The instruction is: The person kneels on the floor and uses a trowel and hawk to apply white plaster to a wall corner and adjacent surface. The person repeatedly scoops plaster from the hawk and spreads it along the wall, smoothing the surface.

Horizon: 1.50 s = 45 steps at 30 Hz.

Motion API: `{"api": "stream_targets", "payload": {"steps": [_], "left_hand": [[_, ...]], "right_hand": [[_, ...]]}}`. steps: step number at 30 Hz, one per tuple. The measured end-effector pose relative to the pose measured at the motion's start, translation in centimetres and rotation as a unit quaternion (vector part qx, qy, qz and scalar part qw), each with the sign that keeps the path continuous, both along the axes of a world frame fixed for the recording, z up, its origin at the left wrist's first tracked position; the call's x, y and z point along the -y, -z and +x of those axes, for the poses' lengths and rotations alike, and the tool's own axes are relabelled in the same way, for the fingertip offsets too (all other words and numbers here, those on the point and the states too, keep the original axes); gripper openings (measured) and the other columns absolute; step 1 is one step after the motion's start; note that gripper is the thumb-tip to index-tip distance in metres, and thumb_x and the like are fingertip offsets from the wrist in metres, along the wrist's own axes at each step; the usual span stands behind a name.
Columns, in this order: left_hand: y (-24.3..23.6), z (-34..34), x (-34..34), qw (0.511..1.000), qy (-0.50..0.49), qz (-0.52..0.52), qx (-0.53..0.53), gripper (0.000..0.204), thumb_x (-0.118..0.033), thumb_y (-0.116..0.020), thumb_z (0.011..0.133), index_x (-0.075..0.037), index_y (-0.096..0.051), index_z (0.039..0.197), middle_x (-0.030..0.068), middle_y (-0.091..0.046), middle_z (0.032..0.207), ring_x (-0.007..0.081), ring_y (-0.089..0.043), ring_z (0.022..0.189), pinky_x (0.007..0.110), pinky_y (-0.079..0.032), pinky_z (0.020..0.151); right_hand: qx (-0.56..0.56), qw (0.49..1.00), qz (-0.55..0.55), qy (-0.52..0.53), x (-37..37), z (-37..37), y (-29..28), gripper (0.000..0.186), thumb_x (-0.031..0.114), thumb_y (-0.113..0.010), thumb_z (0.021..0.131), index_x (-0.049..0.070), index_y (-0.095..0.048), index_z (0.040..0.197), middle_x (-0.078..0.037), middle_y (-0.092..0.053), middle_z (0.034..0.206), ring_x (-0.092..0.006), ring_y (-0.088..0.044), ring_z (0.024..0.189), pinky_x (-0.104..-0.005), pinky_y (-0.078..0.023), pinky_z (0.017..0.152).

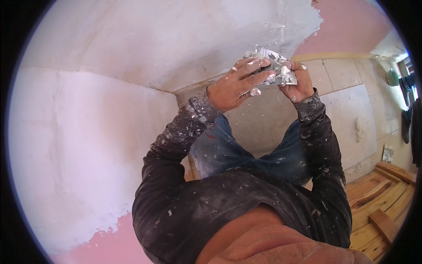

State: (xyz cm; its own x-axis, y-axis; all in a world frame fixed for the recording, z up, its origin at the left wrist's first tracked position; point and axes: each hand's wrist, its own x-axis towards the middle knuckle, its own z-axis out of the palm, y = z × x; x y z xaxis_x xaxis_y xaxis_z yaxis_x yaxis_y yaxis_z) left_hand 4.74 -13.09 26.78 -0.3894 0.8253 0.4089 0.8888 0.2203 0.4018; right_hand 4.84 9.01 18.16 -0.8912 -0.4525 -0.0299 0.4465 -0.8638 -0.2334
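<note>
A plasterer's two hands meet in front of a wall corner, both working a plaster-caked putty knife [274,66]. The left hand [235,86] lies across the blade with fingers stretched out flat, white plaster on the fingertips [257,91]. The right hand [299,83] is closed around the tool's lower end, gripping it from the far side. Behind the hands, fresh white plaster [176,35] covers the wall, with bare pink wall [347,26] showing just above and to the right. Below the right forearm, wooden planks [382,198] lie well apart from the hands. Dark, plaster-flecked sleeves [176,145] cover both arms.
</note>
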Motion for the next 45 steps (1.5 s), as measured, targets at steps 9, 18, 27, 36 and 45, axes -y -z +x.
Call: {"api": "stream_targets", "payload": {"steps": [9,18,27,36,45], "left_hand": [[3.1,-2.7,11.4,0.959,-0.223,-0.101,0.139,0.041,-0.02,-0.052,0.09,-0.009,-0.044,0.129,0.0127,-0.048,0.128,0.0292,-0.047,0.118,0.039,-0.039,0.1],[7.2,0.8,5.4,0.494,-0.114,0.528,0.681,0.044,-0.034,-0.035,0.098,0.001,-0.043,0.123,0.0175,-0.056,0.112,0.0256,-0.06,0.098,0.039,-0.051,0.086],[7.4,3.3,10.2,0.427,-0.057,0.606,0.669,0.047,-0.035,-0.039,0.096,0.001,-0.043,0.125,0.0155,-0.055,0.117,0.026,-0.056,0.106,0.039,-0.045,0.094],[5.5,5.0,13.7,0.386,-0.072,0.674,0.625,0.037,-0.03,-0.044,0.095,0.0,-0.052,0.114,0.0122,-0.063,0.102,0.0206,-0.064,0.084,0.032,-0.054,0.075],[12.5,7.8,26.3,0.4,0.081,0.69,0.598,0.045,-0.04,-0.037,0.094,-0.018,-0.037,0.134,0.0128,-0.059,0.113,0.0274,-0.063,0.076,0.033,-0.052,0.049]], "right_hand": [[-0.045,0.988,0.076,0.124,0.8,2.0,-5.1,0.028,0.009,-0.048,0.088,-0.005,-0.048,0.112,-0.016,-0.06,0.1,-0.0234,-0.062,0.094,-0.0364,-0.052,0.083],[-0.601,0.521,0.529,0.297,5.9,3.8,-5.8,0.044,-0.003,-0.058,0.075,0.012,-0.059,0.116,-0.009,-0.059,0.117,-0.0304,-0.052,0.113,-0.0483,-0.033,0.102],[-0.431,0.568,0.671,0.201,7.4,0.9,1.0,0.035,-0.001,-0.051,0.079,0.003,-0.058,0.113,-0.018,-0.058,0.113,-0.0334,-0.052,0.109,-0.0419,-0.037,0.096],[-0.232,0.289,0.92,-0.127,12.0,-10.3,14.0,0.085,0.062,-0.066,0.066,-0.001,-0.049,0.122,-0.022,-0.051,0.124,-0.0315,-0.05,0.114,-0.0358,-0.041,0.096],[-0.31,0.226,0.919,-0.092,38.2,-14.0,-4.4,0.044,0.036,-0.069,0.069,0.006,-0.066,0.101,-0.013,-0.064,0.092,-0.0293,-0.06,0.088,-0.0514,-0.041,0.087]]}}
